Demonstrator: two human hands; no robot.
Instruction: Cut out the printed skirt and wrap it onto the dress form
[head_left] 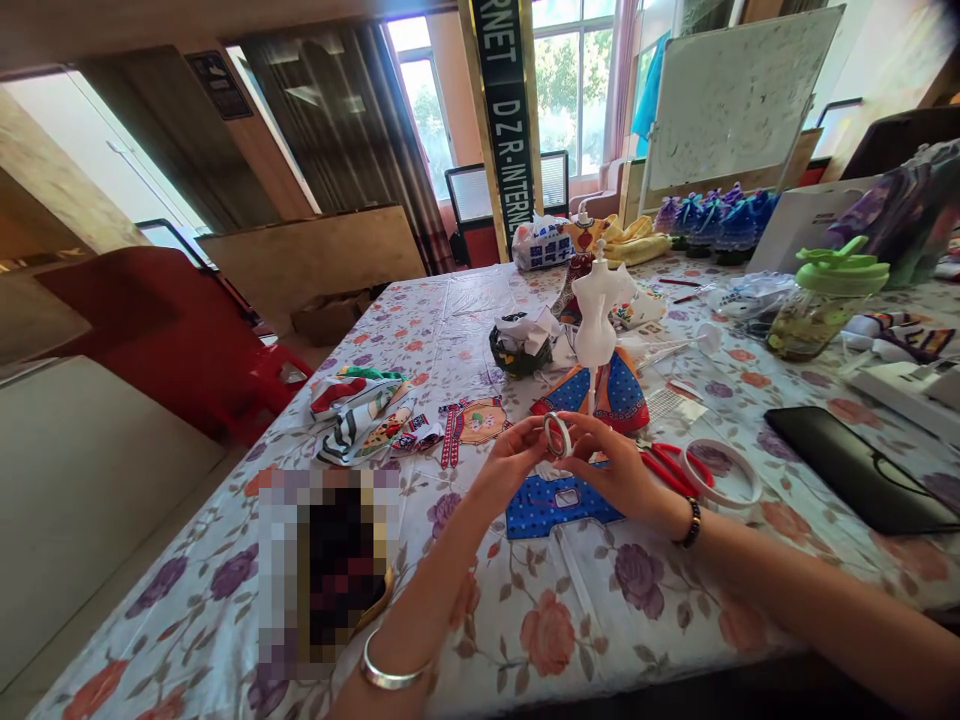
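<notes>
A small white roll of tape (556,436) is held up between both hands above the table. My left hand (513,462), with a silver bangle on its wrist, pinches the roll's left side. On the other side, the fingers of my right hand (616,468) close on its rim; a dark bead bracelet circles that wrist. Beneath the hands lies a blue dotted fabric piece (551,508). Just behind stands a white mannequin (595,312) with an orange, blue and red cloth (626,388) around its stand. Red-handled scissors (671,470) and a larger white ring (721,474) lie right of my right hand.
Fabric scraps (367,410) and a patterned cutout (477,422) lie left on the flowered tablecloth (549,632). A dark basket (520,345) is behind. At right are a black case (862,468) and a green-lidded jar (825,300). A blurred dark object (345,565) sits front left.
</notes>
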